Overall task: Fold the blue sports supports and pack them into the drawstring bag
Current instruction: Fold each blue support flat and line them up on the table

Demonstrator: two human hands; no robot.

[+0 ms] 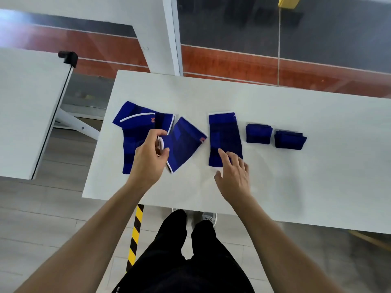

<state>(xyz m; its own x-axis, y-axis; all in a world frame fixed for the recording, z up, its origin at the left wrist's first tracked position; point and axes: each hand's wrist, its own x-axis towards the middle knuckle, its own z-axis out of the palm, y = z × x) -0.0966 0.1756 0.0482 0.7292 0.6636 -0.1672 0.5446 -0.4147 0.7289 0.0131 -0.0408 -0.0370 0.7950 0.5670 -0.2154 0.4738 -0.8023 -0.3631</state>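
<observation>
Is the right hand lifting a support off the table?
No, the right hand only touches the flat support with straight fingers; it lies on the table.

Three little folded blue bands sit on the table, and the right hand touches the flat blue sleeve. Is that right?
Nearly. The head view shows two folded bands, not three, on the table. The right hand does touch the flat blue sleeve.

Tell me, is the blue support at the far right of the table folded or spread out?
Folded: the far-right support lies as a small compact bundle, with stacked layers showing at its edge.
</observation>
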